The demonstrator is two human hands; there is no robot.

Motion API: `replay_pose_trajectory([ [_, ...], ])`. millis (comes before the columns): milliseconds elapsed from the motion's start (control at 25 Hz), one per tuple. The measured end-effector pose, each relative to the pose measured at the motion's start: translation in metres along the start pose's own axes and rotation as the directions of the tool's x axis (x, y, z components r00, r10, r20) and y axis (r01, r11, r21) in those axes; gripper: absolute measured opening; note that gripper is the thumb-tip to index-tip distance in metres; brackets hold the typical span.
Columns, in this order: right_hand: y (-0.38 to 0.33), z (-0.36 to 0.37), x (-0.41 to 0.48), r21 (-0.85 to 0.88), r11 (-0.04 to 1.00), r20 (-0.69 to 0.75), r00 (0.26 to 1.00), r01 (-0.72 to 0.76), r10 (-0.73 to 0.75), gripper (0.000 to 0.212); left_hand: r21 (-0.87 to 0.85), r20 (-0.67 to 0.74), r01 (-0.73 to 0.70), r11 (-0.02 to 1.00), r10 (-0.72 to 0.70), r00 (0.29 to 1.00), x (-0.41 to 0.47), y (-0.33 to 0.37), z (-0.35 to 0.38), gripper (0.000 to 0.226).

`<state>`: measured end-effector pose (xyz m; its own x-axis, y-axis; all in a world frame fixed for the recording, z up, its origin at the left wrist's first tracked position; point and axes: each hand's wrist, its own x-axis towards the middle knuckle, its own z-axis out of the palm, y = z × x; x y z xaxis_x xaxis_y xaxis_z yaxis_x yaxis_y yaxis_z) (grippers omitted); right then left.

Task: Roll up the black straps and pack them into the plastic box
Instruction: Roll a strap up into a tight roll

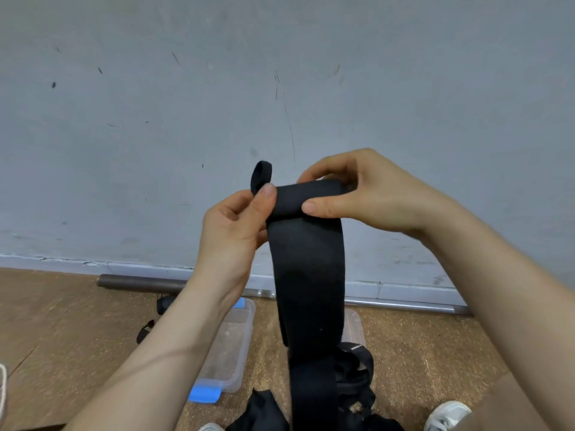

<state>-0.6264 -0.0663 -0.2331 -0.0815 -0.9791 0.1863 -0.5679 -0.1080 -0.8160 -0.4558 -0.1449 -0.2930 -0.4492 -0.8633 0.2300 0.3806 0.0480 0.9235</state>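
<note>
A wide black strap [308,275] hangs from both hands in front of the grey wall, its top end folded over into the start of a roll. My left hand [231,231] pinches the roll's left edge, where a small black loop sticks up. My right hand [370,194] grips the roll's right side, thumb on the front and fingers behind. The strap's lower part runs down to a heap of black straps [354,377] on the floor. A clear plastic box [230,343] with blue clips lies on the floor below my left forearm, partly hidden by it.
A clear lid or second container [354,328] shows right of the hanging strap. A metal bar [404,304] lies along the wall's base. Two small black items [146,331] sit left of the box. My shoes [448,413] show at the bottom edge on the brown floor.
</note>
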Motion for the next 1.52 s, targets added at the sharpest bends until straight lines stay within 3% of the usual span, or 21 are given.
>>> replay_pose_trajectory([
  [80,0.016,0.009,0.000,0.171,0.985,-0.133,0.991,0.024,-0.001,0.018,-0.020,0.028,0.027,0.999,-0.027,0.999,-0.001,-0.009,-0.003,0.043],
  [160,0.030,0.012,0.001,0.441,0.897,-0.219,0.974,0.041,0.064,0.017,0.072,0.064,0.047,0.996,-0.052,0.997,-0.001,-0.021,-0.010,0.050],
  [240,0.042,0.010,0.001,0.655,0.755,-0.197,0.972,0.035,0.126,0.028,0.221,0.124,0.072,0.973,-0.102,0.987,-0.003,-0.028,-0.015,0.046],
  [320,0.052,0.011,0.001,0.737,0.675,-0.143,0.977,-0.002,0.159,0.033,0.327,0.181,0.075,0.942,-0.140,0.973,-0.005,-0.034,-0.013,0.040],
  [440,0.061,0.017,0.004,0.633,0.774,-0.204,0.963,-0.008,0.177,0.026,0.361,0.153,0.090,0.928,-0.155,0.976,-0.007,-0.042,-0.006,0.036],
  [560,0.059,0.020,0.003,0.466,0.885,-0.280,0.951,0.017,0.129,0.028,0.259,0.069,0.083,0.962,-0.104,0.992,-0.004,-0.040,-0.003,0.043],
  [680,0.051,0.030,0.001,0.406,0.913,-0.224,0.973,0.047,0.050,0.029,0.096,0.148,0.019,0.995,-0.033,0.988,-0.002,-0.030,-0.003,0.055],
  [840,0.049,0.043,0.004,0.323,0.946,-0.183,0.982,0.025,0.036,0.027,0.226,0.080,-0.077,0.971,0.060,0.995,-0.001,-0.025,-0.003,0.035],
  [920,0.050,0.039,0.004,0.163,0.987,-0.158,0.987,-0.012,0.038,0.024,0.232,0.045,-0.060,0.971,0.051,0.998,-0.002,-0.025,-0.004,0.026],
  [1040,0.046,0.023,0.000,-0.122,0.992,-0.013,0.999,-0.041,0.040,0.026,0.261,0.057,-0.062,0.963,0.048,0.997,-0.004,-0.028,-0.004,0.029],
  [1120,0.045,0.012,-0.003,-0.063,0.995,0.080,0.994,-0.070,0.075,0.024,0.286,0.069,-0.068,0.956,0.050,0.996,-0.005,-0.030,-0.002,0.031],
  [1240,0.055,0.013,-0.006,0.182,0.967,0.162,0.975,-0.179,0.151,0.021,0.282,0.065,-0.068,0.957,0.052,0.997,-0.005,-0.032,-0.001,0.033],
  [1400,0.065,0.031,-0.007,0.494,0.827,0.161,0.963,-0.268,0.215,0.020,0.291,0.057,-0.064,0.955,0.049,0.997,-0.004,-0.032,-0.003,0.047],
  [1480,0.065,0.038,-0.009,0.404,0.893,0.080,0.981,-0.196,0.179,0.018,0.364,0.088,-0.079,0.928,0.050,0.995,-0.003,-0.033,-0.004,0.052],
  [1520,0.066,0.041,-0.009,0.203,0.973,-0.012,0.993,-0.114,0.118,0.018,0.409,0.101,-0.101,0.907,0.065,0.993,-0.002,-0.034,-0.005,0.049],
])
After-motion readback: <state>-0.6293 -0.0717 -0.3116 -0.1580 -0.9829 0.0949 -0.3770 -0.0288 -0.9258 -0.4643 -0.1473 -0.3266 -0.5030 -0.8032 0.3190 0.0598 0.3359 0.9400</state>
